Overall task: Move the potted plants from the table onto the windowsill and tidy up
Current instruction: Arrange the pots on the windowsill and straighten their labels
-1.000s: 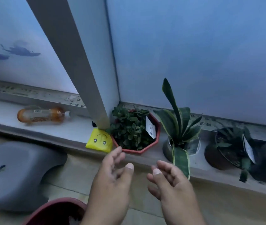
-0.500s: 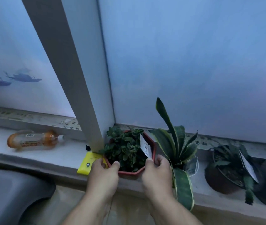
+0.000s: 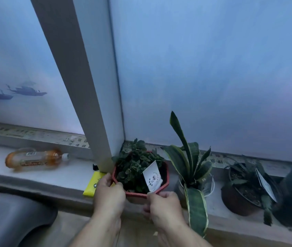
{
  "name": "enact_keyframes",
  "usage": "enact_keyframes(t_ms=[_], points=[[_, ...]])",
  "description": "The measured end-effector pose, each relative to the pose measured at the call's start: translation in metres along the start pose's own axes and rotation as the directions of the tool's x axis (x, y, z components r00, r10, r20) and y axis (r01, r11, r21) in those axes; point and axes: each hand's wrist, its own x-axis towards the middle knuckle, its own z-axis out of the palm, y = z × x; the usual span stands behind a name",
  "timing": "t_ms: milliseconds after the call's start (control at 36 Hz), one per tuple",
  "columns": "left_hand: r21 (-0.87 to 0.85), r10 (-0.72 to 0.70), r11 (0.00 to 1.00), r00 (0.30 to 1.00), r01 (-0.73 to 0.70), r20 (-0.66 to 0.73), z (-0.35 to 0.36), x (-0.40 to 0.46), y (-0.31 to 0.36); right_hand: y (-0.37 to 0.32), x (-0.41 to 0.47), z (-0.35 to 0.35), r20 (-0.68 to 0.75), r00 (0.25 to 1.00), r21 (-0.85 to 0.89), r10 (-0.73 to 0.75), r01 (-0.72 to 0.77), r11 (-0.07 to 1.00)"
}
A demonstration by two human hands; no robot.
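Your left hand (image 3: 109, 190) and right hand (image 3: 163, 202) both grip the red pot (image 3: 140, 177) by its near rim, one at each side. It sits on the windowsill (image 3: 67, 173) straight ahead, against the window post (image 3: 95, 122), so any nudge goes rightward or back.

On the windowsill (image 3: 67, 175), an octagonal pot (image 3: 156, 184) is sitting beside the frame post (image 3: 88, 104); a bottle (image 3: 36, 159) is lying at its 9 o'clock, a snake plant (image 3: 189, 168) at 3 o'clock, another potted plant (image 3: 245, 189) standing farther right.
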Motion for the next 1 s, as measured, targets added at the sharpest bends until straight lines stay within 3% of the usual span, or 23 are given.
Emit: enact_keyframes(t_ms=[83,222,306,444,583,750,1000], points=[[-0.076,-0.110,0.992,0.992,0.105,-0.062,-0.001,0.005,-0.008,0.012,0.013,-0.008,0.065,0.998,-0.041,-0.004,0.006,0.999],[-0.050,-0.185,0.981,0.981,0.188,0.057,0.005,-0.046,0.014,0.027,0.054,-0.013,-0.101,0.993,-0.067,-0.061,0.054,0.996],[-0.037,-0.161,0.986,0.985,0.164,0.069,0.007,-0.050,0.013,-0.004,0.018,-0.015,-0.103,0.991,-0.055,-0.088,0.083,0.995],[-0.031,-0.093,0.995,0.992,0.096,0.079,0.004,-0.048,0.017,-0.013,0.005,-0.017,0.008,1.000,0.100,0.024,-0.025,0.995],[-0.152,-0.068,0.984,0.988,0.089,0.141,0.005,-0.042,0.024,-0.007,-0.002,-0.011,0.097,0.991,0.109,0.090,-0.101,0.989],[-0.158,-0.047,0.986,0.997,0.057,0.063,0.010,-0.036,0.015,-0.006,0.005,-0.017,0.022,1.000,0.083,-0.014,0.012,0.997],[-0.173,-0.057,0.982,0.993,0.074,0.098,0.010,-0.032,0.018,-0.002,0.009,-0.012,0.049,0.999,0.158,0.007,-0.015,0.987]])
